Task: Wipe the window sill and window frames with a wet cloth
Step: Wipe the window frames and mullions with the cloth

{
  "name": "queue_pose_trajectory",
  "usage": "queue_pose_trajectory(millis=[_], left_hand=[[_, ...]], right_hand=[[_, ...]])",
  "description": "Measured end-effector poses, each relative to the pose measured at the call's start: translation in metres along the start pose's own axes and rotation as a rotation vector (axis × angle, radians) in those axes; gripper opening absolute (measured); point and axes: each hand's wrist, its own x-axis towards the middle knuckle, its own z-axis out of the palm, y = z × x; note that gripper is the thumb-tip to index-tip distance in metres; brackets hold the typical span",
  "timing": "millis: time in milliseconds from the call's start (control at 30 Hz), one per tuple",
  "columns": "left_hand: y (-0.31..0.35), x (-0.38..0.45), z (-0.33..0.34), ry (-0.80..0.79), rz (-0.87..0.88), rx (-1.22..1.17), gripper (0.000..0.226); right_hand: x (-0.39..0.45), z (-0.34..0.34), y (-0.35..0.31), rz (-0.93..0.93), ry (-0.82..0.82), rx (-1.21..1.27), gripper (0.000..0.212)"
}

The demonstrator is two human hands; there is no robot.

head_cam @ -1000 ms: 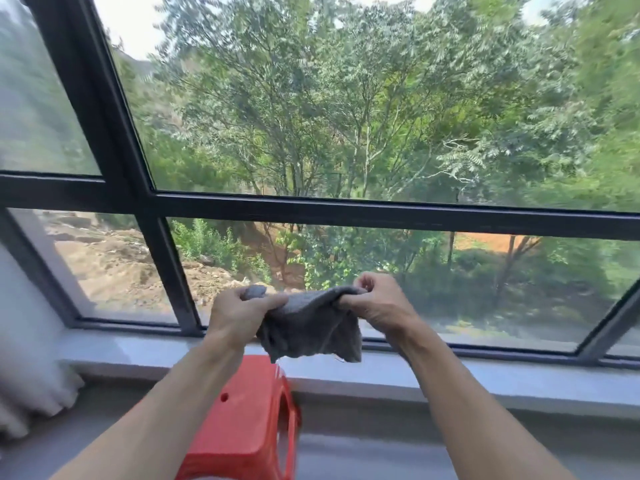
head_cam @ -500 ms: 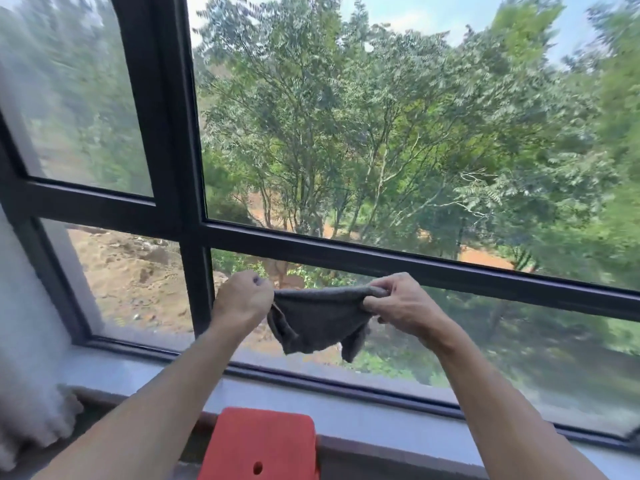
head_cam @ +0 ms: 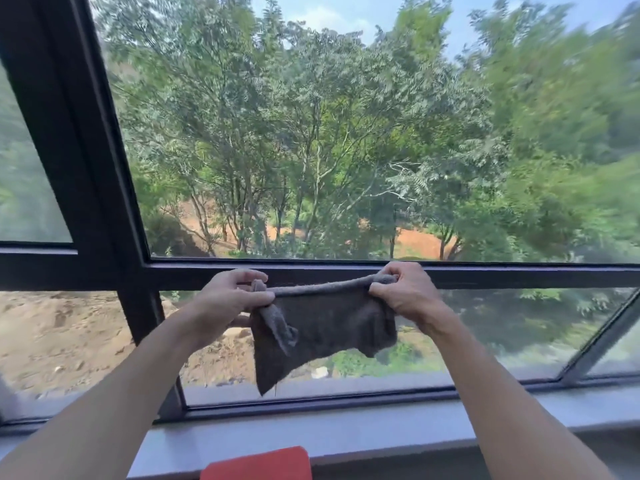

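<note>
A dark grey cloth (head_cam: 322,327) hangs spread between both hands, in front of the lower pane. My left hand (head_cam: 232,294) pinches its upper left corner. My right hand (head_cam: 405,289) grips the upper right corner. The cloth's top edge lies level with the black horizontal frame bar (head_cam: 519,273); whether it touches the bar I cannot tell. A thick black upright frame post (head_cam: 79,140) stands to the left. The grey window sill (head_cam: 346,434) runs below the glass, under my forearms.
A red stool top (head_cam: 258,465) shows at the bottom edge, just before the sill. A slanted frame member (head_cam: 602,336) crosses the lower right pane. Trees and a bare earth slope lie outside the glass.
Both hands have risen with the cloth, from in front of the lower pane up to the horizontal bar. They moved apart, stretching the cloth flat. The view tilted upward.
</note>
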Motion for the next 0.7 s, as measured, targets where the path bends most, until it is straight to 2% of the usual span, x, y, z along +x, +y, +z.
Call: queue_pose_trajectory(millis=[67, 133, 233, 300, 367, 433, 467, 533, 600, 633, 667, 700], left_hand=[[-0.001, 0.005, 0.000, 0.024, -0.032, 0.061, 0.011], [0.001, 0.010, 0.000, 0.066, -0.024, 0.046, 0.006], [0.010, 0.015, -0.014, -0.056, 0.046, -0.115, 0.005], [0.019, 0.015, -0.035, -0.243, 0.095, -0.143, 0.025], [0.023, 0.017, -0.064, -0.349, 0.166, -0.033, 0.045], [0.029, 0.020, -0.088, -0.294, 0.235, 0.029, 0.045], [0.031, 0.022, -0.104, -0.265, 0.256, 0.038, 0.040], [0.034, 0.024, -0.134, -0.259, 0.265, 0.048, 0.033], [0.032, 0.024, -0.161, -0.281, 0.260, 0.042, 0.031], [0.031, 0.023, -0.177, -0.280, 0.253, 0.054, 0.030], [0.028, 0.023, -0.194, -0.257, 0.251, 0.076, 0.029], [0.025, 0.024, -0.203, -0.206, 0.257, 0.094, 0.025]], right_hand=[[-0.009, 0.011, -0.015, 0.055, 0.139, -0.225, 0.006], [-0.018, 0.034, -0.036, 0.083, 0.182, -0.256, 0.011], [-0.023, 0.072, -0.077, 0.132, 0.038, 0.029, 0.027], [-0.027, 0.090, -0.106, 0.131, -0.114, 0.239, 0.027], [-0.030, 0.107, -0.133, 0.122, -0.230, 0.355, 0.030], [-0.029, 0.118, -0.155, 0.115, -0.225, 0.435, 0.035], [-0.026, 0.124, -0.164, 0.091, -0.163, 0.444, 0.031], [-0.021, 0.132, -0.174, 0.017, -0.035, 0.348, 0.010], [-0.019, 0.145, -0.178, -0.030, -0.199, 0.258, 0.045], [-0.018, 0.157, -0.183, -0.035, -0.301, 0.234, 0.054], [-0.016, 0.171, -0.189, -0.058, -0.337, 0.213, 0.048], [-0.016, 0.180, -0.193, -0.094, -0.309, 0.211, 0.033]])
